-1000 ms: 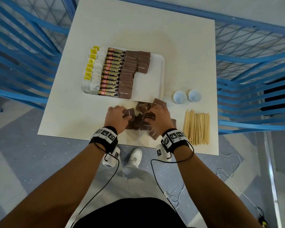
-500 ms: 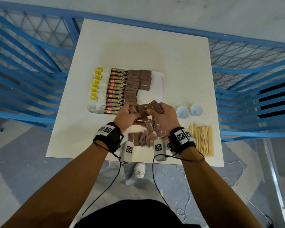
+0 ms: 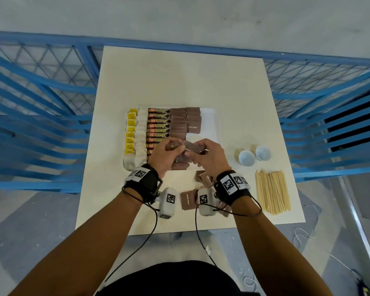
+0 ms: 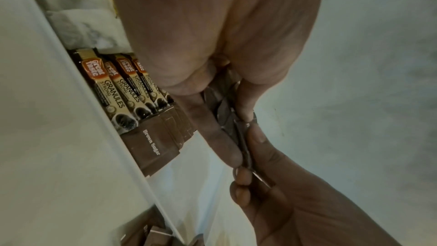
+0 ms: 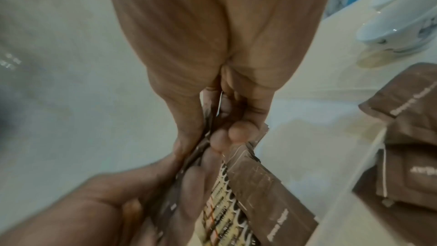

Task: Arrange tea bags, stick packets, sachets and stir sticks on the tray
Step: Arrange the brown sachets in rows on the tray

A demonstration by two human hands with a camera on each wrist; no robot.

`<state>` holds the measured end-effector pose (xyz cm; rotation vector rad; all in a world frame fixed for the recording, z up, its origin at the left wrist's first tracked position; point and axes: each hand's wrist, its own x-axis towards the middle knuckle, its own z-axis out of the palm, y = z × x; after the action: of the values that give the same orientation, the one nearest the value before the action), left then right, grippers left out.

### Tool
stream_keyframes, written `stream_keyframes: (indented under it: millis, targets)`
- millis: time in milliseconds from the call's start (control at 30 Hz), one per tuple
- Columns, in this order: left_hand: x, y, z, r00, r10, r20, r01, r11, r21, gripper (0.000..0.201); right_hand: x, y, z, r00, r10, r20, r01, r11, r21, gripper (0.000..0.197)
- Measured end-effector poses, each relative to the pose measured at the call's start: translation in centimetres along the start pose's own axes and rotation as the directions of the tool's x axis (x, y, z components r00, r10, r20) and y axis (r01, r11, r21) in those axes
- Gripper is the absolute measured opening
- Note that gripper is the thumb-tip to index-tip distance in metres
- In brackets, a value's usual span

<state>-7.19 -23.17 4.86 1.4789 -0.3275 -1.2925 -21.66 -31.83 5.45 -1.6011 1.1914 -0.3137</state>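
A white tray (image 3: 212,120) on the table holds a column of yellow-tagged tea bags (image 3: 131,129), a column of coffee stick packets (image 3: 158,124) and two columns of brown sugar sachets (image 3: 179,122). Above the tray's near edge, my left hand (image 3: 169,151) and right hand (image 3: 203,152) together grip a small stack of brown sugar sachets (image 3: 193,147). In the left wrist view my left thumb and fingers (image 4: 222,137) pinch the stack's edge. The right wrist view shows my right fingers (image 5: 236,132) curled round the sachets (image 5: 260,184). Loose sachets (image 3: 188,200) lie under my wrists. Wooden stir sticks (image 3: 272,191) lie at right.
Two small white cups (image 3: 254,155) stand right of the tray, above the sticks. The right part of the tray is bare. Blue metal railings (image 3: 41,116) flank the table on both sides.
Both hands have lifted a bunch of sachets from the loose pile near the table's front edge and carried them forward to above the tray's near edge.
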Motion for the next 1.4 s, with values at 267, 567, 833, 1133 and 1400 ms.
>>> stream_keyframes:
  millis: [267,567,833,1133,1400]
  targets:
    - [0.5,0.6,-1.3,0.998,0.045,0.035,-0.044,0.999,-0.031,0.033,1.0,-0.5,0.1,0.999,0.053,-0.001,-0.051,0.961,0.273,0.015]
    - [1.1,1.3,-0.2,0.99,0.124,-0.068,-0.124,0.992,0.009,0.032,2.5,-0.5,-1.1,0.987,0.015,0.163,-0.058,0.964,0.26,0.026]
    - [1.7,1.7,1.8,0.99,0.119,-0.08,-0.113,0.991,0.074,0.03,4.8,0.6,-3.6,0.974,0.015,0.226,-0.067,0.972,0.226,0.016]
    - [3.6,0.0,1.5,0.966,0.018,-0.259,0.026,0.986,0.167,0.021,9.0,2.4,-4.4,0.996,0.029,0.087,-0.033,0.998,0.046,0.011]
    - [3.0,-0.8,0.0,0.971,-0.041,-0.235,0.07,0.991,0.116,0.033,14.4,3.9,-2.5,1.0,0.008,-0.03,-0.015,0.969,-0.246,0.015]
